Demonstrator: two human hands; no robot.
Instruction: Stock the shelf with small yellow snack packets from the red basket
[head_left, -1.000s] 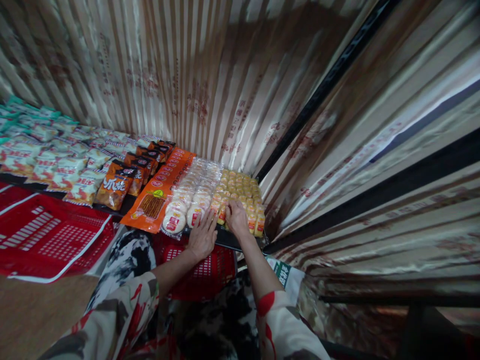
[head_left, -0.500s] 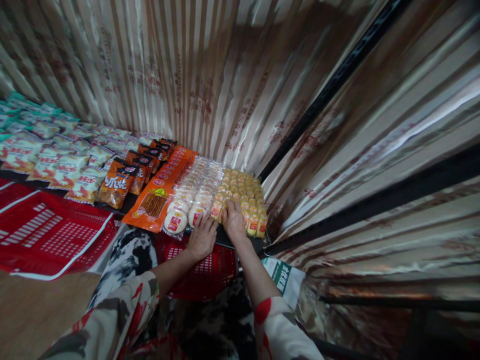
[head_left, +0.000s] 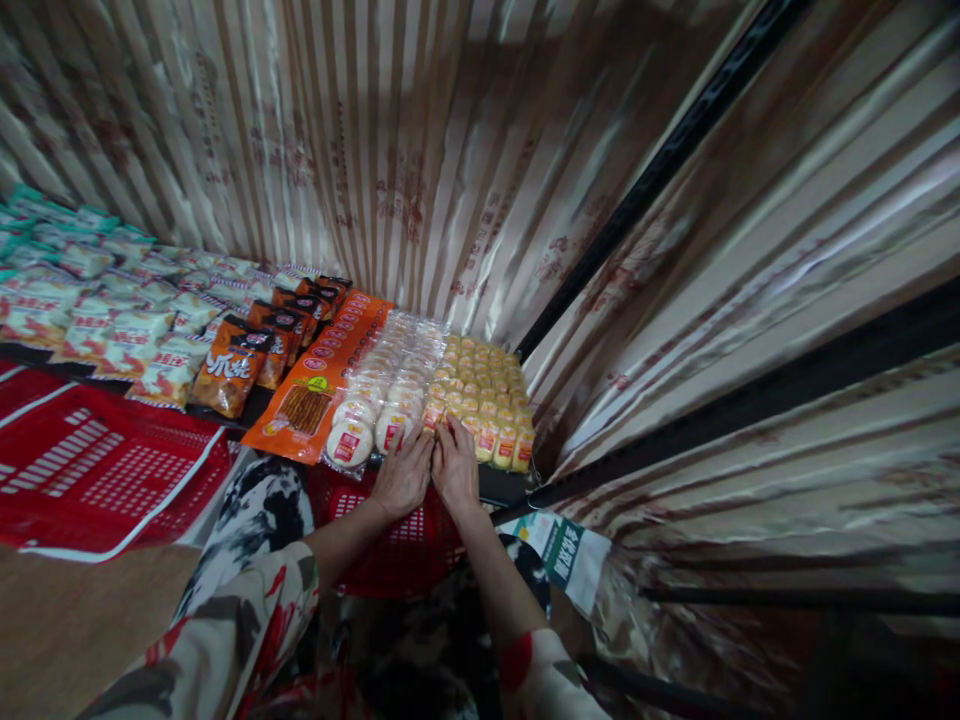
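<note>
My right hand (head_left: 455,468) is at the front edge of the small yellow packaged cakes (head_left: 484,385), which stand in tight rows. Its bent fingers close on a front packet, partly covering it. Beside it, nearly touching, my left hand (head_left: 405,475) has its fingers stretched forward against the fronts of the packets, where the yellow cakes meet the white round crackers (head_left: 350,440). Those crackers are in clear wrappers, in two rows. Left of them lies a flat orange snack bag (head_left: 300,405) with brown sticks showing on it.
Orange-and-black snack bags (head_left: 231,365) and pale snack bags (head_left: 169,370) fill the shelf leftward. Red baskets (head_left: 150,470) sit below its front edge. Striped plastic sheeting (head_left: 420,150) hangs behind, with a black post (head_left: 600,260) at the right. A green-and-white bag (head_left: 566,555) lies lower right.
My right hand has drawn back toward me and slightly left, closer to my left hand. My left hand has stayed almost in place.
</note>
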